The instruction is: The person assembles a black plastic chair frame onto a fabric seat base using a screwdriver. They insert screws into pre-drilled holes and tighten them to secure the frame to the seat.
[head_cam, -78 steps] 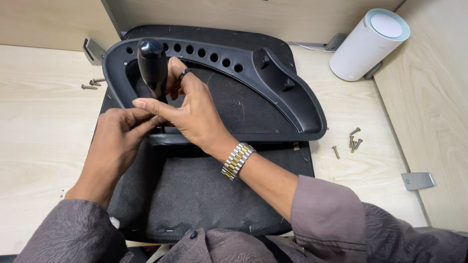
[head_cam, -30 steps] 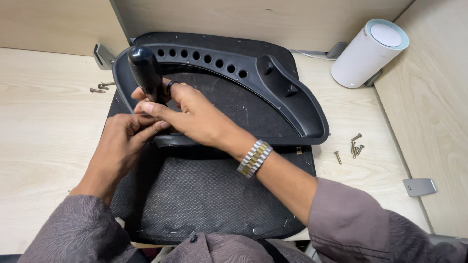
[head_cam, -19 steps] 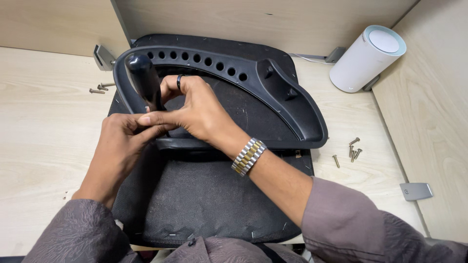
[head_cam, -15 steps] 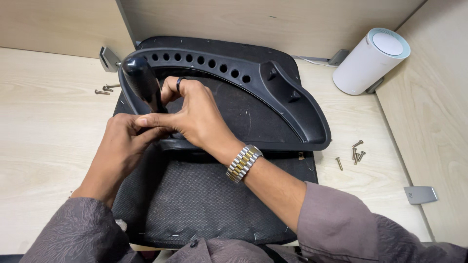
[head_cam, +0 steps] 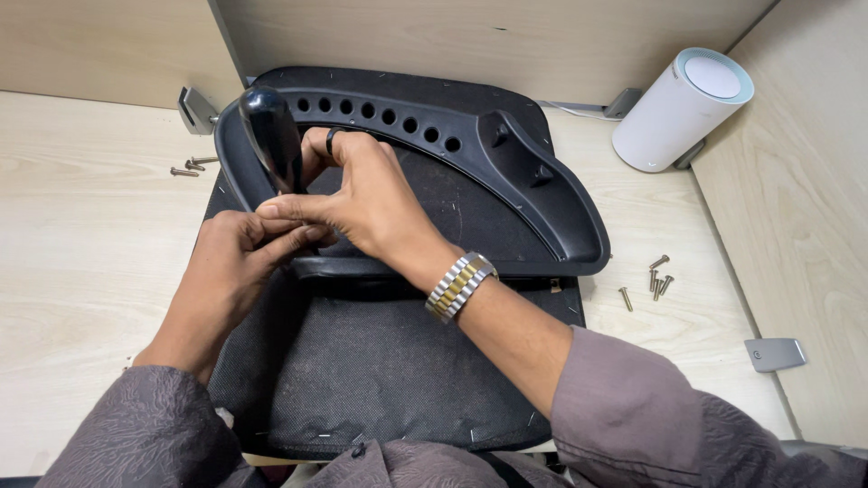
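A black chair seat cushion [head_cam: 380, 380] lies upside down on the wooden desk, with a curved black plastic frame [head_cam: 542, 194] with a row of holes resting on its far half. My right hand [head_cam: 371, 194] grips the shaft of a screwdriver just below its black handle [head_cam: 269, 136], which stands upright over the frame's left end. My left hand [head_cam: 237, 262] sits right below, fingers pinched at the tool's lower part against the frame. The tip is hidden by my hands. A metal watch [head_cam: 459, 286] is on my right wrist.
Several loose screws [head_cam: 653, 280] lie right of the frame, and a few more screws [head_cam: 188, 166] at the left. A white cylinder [head_cam: 680, 110] stands at the back right. A grey metal bracket [head_cam: 774, 354] lies near the right wall, another bracket [head_cam: 194, 108] at the back left.
My right hand has shifted its grip around the screwdriver, fingers turning on it. The handle tilted slightly. My left hand stayed in place.
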